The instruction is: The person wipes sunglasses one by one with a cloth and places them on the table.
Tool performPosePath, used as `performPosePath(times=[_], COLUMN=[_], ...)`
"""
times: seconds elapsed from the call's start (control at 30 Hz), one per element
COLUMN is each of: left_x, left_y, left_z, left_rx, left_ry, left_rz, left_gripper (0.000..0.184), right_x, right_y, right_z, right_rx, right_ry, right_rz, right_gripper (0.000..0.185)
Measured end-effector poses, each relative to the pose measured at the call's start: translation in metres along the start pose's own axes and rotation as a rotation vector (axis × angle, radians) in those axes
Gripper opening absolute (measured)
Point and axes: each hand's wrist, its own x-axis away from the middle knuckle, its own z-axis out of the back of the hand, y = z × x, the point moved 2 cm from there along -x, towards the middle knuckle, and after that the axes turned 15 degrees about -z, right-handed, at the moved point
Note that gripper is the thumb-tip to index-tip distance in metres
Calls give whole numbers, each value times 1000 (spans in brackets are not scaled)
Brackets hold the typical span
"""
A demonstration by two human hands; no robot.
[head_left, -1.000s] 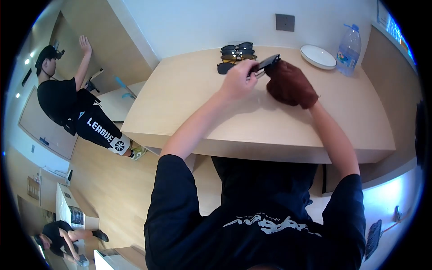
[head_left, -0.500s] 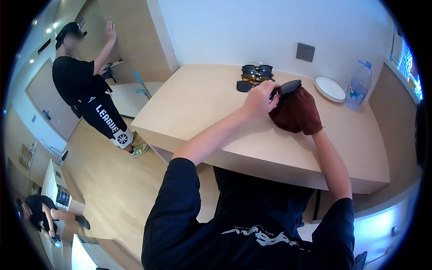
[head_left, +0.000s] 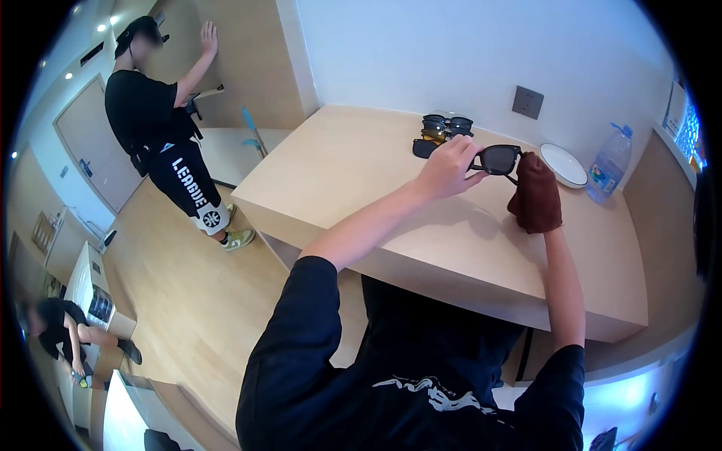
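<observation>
Item, black sunglasses (head_left: pixel 499 159): I find them right of centre in the upper half of the frame, held up above the bench (head_left: pixel 361 150); one dark lens shows plainly, the remainder partly covered by the fingers.

Item, left hand (head_left: pixel 448 169): bare, just left of the sunglasses. I record its fingers as pinching the frame at that end.

Item, right hand (head_left: pixel 538 204): right of the sunglasses, wrapped in a brown cloth (head_left: pixel 537 180). I cannot tell how the fingers stand beneath the fabric. The upper edge of the cloth meets the right end of the frame, as far as I can see.

Item, group of glasses (head_left: pixel 447 123): upper centre, on the bench near the wall, set close together one before another; dark lenses for the most part, some yellow. I note the nearest partly behind the left hand.

Item, round plate (head_left: pixel 562 166): white, dark-rimmed, upper right, just beyond the cloth.

Item, plastic bottle (head_left: pixel 609 169): upright, blue-capped, labelled, right of the plate.

Item, wall socket (head_left: pixel 528 102): grey, upper right, above the bench.

Item, standing person (head_left: pixel 150 113): upper left, black shirt, one arm raised. I list also a seated person (head_left: pixel 56 323), lower left.
</observation>
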Motion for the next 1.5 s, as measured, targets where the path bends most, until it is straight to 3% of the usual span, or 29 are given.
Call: performPosePath(times=[0.13,0.3,0.4,0.47,0.5,0.6,0.63,0.67,0.73,0.8,0.87,0.9,0.93,1.0,1.07,1.13,1.27,1.33,1.4,1.43,1.47,1.5], left_x=[-1,2,7,9,10,7,7,7,7,8,20,25,27,33,31,34,34,32,38,41,35,35], left_y=[-1,2,7,7,9,12,11,9,5,1,-11,-15,-16,-21,-16,-12,-11,-10,-24,-27,-27,-30], left_z=[-2,-3,-5,-8,-8,-5,-6,-7,-10,-11,-28,-35,-36,-40,-34,-33,-38,-36,-40,-45,-37,-35], left_rx=[2,44,86,178,222,427,453,446,537,542,885,986,986,1198,1212,1318,1458,1498,1494,1490,1468,1470], left_ry=[-9,-5,-16,7,-9,-12,-11,-11,93,125,192,264,265,104,105,115,103,129,130,134,140,122], left_rz=[-9,27,65,132,158,208,180,176,249,287,593,584,582,840,816,808,765,749,749,755,689,706], left_gripper=[41,37,36,37,41,42,51,51,58,60,58,49,49,34,24,27,28,28,29,30,35,38], right_x=[-1,2,6,9,8,7,0,0,6,6,6,8,7,9,10,12,13,12,8,7,8,8], right_y=[5,14,22,46,58,24,26,24,20,26,40,53,53,49,44,36,54,62,104,104,97,118], right_z=[0,-12,-27,-47,-56,-27,-30,-27,-19,-22,-31,-39,-41,-46,-42,-27,-38,-46,-86,-88,-86,-96], right_rx=[18,-30,41,-404,-135,-86,-338,-342,-1412,-1425,-1436,-1448,-1460,-1425,-1384,-316,-420,-582,-1860,-1912,-2075,-2000], right_ry=[69,53,30,6,106,284,230,234,-38,23,84,74,65,105,139,222,141,132,-66,-174,-168,-237], right_rz=[54,64,-112,-422,-247,-145,-273,-267,-855,-803,-756,-761,-764,-735,-721,-392,-551,-515,-535,-334,-466,-393], right_gripper=[48,33,28,29,29,33,20,20,14,19,27,25,24,25,27,30,32,32,30,29,28,28])
